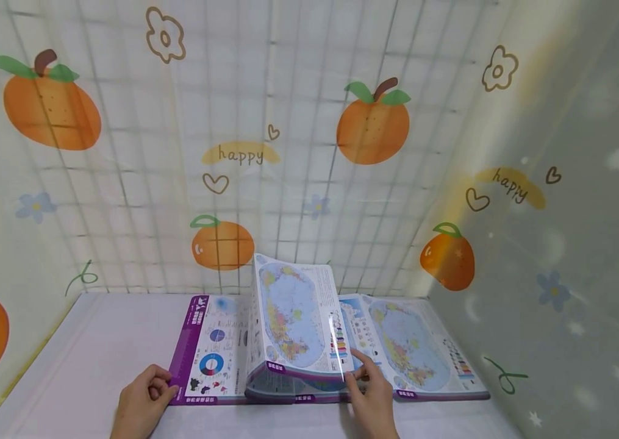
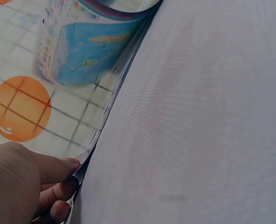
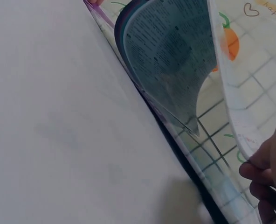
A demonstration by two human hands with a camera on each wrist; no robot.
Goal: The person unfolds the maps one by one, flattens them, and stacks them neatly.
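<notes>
A glossy folding map (image 1: 423, 347) with a purple border lies partly spread on the white table, its middle section raised into a folded flap (image 1: 293, 317) printed with a world map. At the lower left corner my left hand (image 1: 144, 399) pinches the purple edge between thumb and fingers; the left wrist view shows the same left hand (image 2: 31, 182) on that edge. My right hand (image 1: 371, 393) pinches the lower right edge of the raised flap. In the right wrist view, this right hand (image 3: 271, 177) holds the flap's border, and a curled panel (image 3: 168, 60) bends beside it.
The white table (image 1: 95, 341) extends left of the map and along its front. Behind it hangs a pale curtain (image 1: 298, 201) printed with oranges, over a wire grid. Another curtain wall (image 1: 578, 341) stands close to the map's right end.
</notes>
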